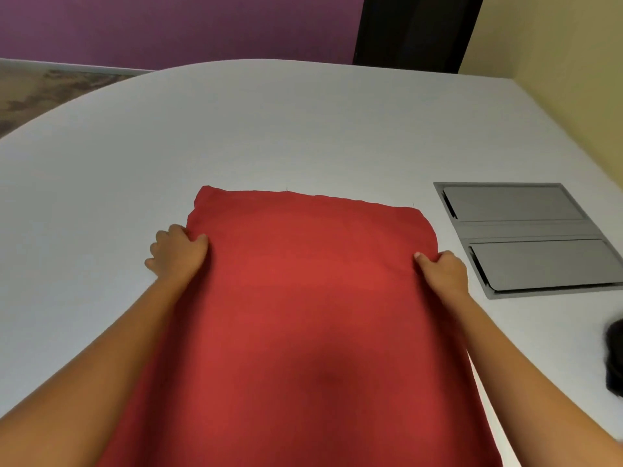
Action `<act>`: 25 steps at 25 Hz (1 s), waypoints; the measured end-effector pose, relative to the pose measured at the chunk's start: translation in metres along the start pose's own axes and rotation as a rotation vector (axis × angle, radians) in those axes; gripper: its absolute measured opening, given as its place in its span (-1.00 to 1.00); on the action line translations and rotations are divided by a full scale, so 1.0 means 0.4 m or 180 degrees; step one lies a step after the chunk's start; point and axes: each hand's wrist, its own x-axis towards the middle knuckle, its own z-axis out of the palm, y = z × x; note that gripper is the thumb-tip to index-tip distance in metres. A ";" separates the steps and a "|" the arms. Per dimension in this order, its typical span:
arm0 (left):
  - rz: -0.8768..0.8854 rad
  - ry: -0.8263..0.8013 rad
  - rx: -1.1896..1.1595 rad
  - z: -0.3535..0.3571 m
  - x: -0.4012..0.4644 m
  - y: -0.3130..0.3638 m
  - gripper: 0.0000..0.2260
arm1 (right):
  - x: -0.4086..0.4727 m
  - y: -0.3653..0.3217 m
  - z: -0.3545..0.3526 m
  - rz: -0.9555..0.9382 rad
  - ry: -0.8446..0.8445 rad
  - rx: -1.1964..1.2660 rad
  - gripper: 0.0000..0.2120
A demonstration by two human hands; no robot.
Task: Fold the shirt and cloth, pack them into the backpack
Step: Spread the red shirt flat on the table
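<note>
Running off the bottom edge, the cloth [303, 298] is pinched by both hands, left [178, 252] and right [441, 269]; a grey hatch [529, 237] lies beyond the right, a dark thing [615, 355] cut off nearby.

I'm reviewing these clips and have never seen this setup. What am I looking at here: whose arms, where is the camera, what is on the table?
There is no machine: a person wears a camera on the head, looking down at their own bare arms. A red cloth lies spread flat on a white table. The left hand grips its left edge, and the right hand grips its right edge. A grey hatch is set into the tabletop at right. A dark thing at the right border is cut off; I cannot tell what it is.
</note>
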 end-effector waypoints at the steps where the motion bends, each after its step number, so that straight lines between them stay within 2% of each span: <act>1: -0.0201 -0.0184 -0.0392 -0.005 0.032 0.022 -0.55 | 0.025 -0.021 -0.008 0.0159 -0.0143 0.0297 -0.56; 3: -0.0495 -0.0570 -0.1118 -0.008 0.082 0.051 -0.53 | 0.065 -0.052 -0.013 0.0496 -0.0444 0.0945 -0.63; 6: -0.0570 -0.0984 -0.1892 -0.018 0.116 0.088 -0.67 | 0.106 -0.088 -0.032 0.0957 -0.1025 0.1731 -0.72; 9: -0.0658 -0.1359 -0.2368 -0.042 0.145 0.119 -0.79 | 0.153 -0.102 -0.043 0.1144 -0.1173 0.2196 -0.72; 11: -0.0610 -0.1333 -0.2606 -0.055 0.162 0.126 -0.81 | 0.163 -0.116 -0.047 0.0783 -0.0828 0.2451 -0.78; 12: -0.0462 -0.1213 -0.2732 -0.060 0.168 0.125 -0.82 | 0.162 -0.120 -0.047 0.0457 -0.0571 0.2628 -0.73; 14: 0.0211 -0.0982 -0.2823 -0.077 0.150 0.117 -0.72 | 0.132 -0.128 -0.049 -0.0371 -0.0269 0.2801 -0.61; 15: 0.0748 -0.0927 -0.2620 -0.082 0.132 0.105 -0.67 | 0.106 -0.126 -0.047 -0.0805 -0.0209 0.2606 -0.61; 17: 0.1803 -0.0991 -0.1518 -0.067 0.095 0.063 -0.71 | 0.055 -0.105 -0.026 -0.1541 -0.0232 0.1513 -0.69; 19: 0.2427 -0.0868 -0.0072 -0.032 0.048 0.010 -0.74 | 0.019 -0.063 0.013 -0.2458 -0.0301 0.0147 -0.79; 20: 0.2678 -0.0645 0.0424 -0.010 0.028 -0.017 -0.71 | 0.005 -0.041 0.031 -0.2783 -0.0358 -0.0369 -0.83; 22: 0.3049 -0.0189 0.0832 0.020 -0.001 -0.046 -0.69 | -0.009 -0.007 0.056 -0.2825 -0.0367 -0.0842 -0.74; 25: 0.3180 0.0287 0.0844 0.019 -0.004 -0.050 -0.74 | -0.016 -0.013 0.052 -0.2845 -0.0183 -0.0871 -0.66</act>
